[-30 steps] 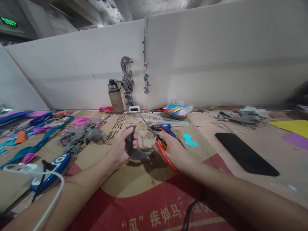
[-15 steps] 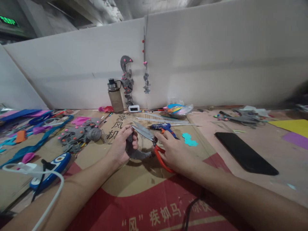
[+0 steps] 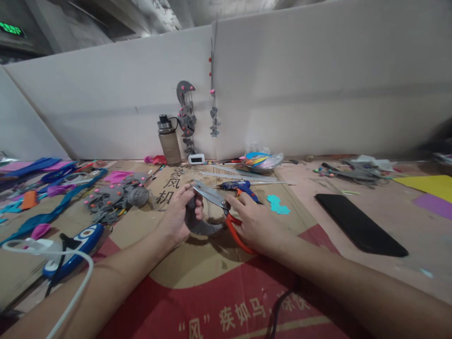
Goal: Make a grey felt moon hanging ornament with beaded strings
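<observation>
My left hand (image 3: 180,214) is closed on a grey crescent-shaped felt piece (image 3: 205,229), which curves below the fingers toward the right. In my right hand (image 3: 256,219) is a pair of scissors (image 3: 236,230) with red handles. Their metal blades point up and left, and the tips reach my left thumb and forefinger at the top end of the felt piece. Whether the blades touch the felt there I cannot tell. Just behind my right hand lies a blue and orange glue gun (image 3: 245,188).
Grey felt pieces with pink beads (image 3: 115,195) lie left, near a blue power strip (image 3: 76,249). A black phone (image 3: 360,223) rests on the right. Behind stand a bottle (image 3: 169,143) and a small clock (image 3: 196,159). Cyan paper cutouts (image 3: 278,205) lie right of my hands.
Hands, felt piece and scissors stay almost where they were. The scissor tips sit very slightly further left at my left fingertips.
</observation>
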The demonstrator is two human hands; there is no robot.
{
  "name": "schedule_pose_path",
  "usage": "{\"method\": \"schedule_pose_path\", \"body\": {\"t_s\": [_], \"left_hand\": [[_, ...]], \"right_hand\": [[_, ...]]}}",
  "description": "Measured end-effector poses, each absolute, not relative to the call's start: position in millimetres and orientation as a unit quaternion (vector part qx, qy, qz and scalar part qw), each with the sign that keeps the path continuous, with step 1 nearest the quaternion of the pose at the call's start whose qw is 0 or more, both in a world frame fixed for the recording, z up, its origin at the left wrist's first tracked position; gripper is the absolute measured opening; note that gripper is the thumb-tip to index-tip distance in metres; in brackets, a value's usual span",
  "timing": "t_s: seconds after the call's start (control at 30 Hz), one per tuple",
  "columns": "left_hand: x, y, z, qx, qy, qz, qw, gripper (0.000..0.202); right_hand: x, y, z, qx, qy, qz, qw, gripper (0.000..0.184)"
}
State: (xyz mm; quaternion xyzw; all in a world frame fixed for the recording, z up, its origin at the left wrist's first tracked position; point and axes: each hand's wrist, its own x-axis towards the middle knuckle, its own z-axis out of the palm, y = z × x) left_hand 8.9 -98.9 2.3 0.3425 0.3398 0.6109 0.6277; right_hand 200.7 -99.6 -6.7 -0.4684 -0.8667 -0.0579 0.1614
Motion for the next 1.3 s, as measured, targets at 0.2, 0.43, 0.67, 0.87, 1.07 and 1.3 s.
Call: {"method": "schedule_pose_path", "body": {"t_s": [0.2, 0.43, 0.67, 0.87, 1.07, 1.3], "left_hand": [[10.0, -101.5, 4.3, 0.348, 0.339, 0.607, 0.629, 0.022], [10.2, -101.5, 4.7, 0.345, 0.342, 0.607, 0.629, 0.025], [9.8, -101.3, 1.3, 0.347, 0.345, 0.614, 0.619, 0.023], [9.7, -100.9, 0.5, 0.356, 0.348, 0.614, 0.612, 0.022], [11.1, -102.3, 3.1, 0.354, 0.353, 0.613, 0.611, 0.022], [11.1, -102.8, 2.9, 0.356, 0.353, 0.614, 0.610, 0.020]], "right_hand": [[201.5, -98.4, -8.7, -0.451, -0.875, -0.035, 0.174, 0.040], [201.6, -99.1, -8.5, -0.454, -0.875, -0.016, 0.166, 0.040], [201.9, -98.1, -9.6, -0.458, -0.871, -0.087, 0.158, 0.040], [203.5, -97.0, -11.3, -0.463, -0.867, -0.113, 0.145, 0.041], [204.1, -95.5, -10.1, -0.456, -0.869, -0.125, 0.146, 0.042], [204.8, -94.4, -11.8, -0.451, -0.871, -0.118, 0.156, 0.041]]}}
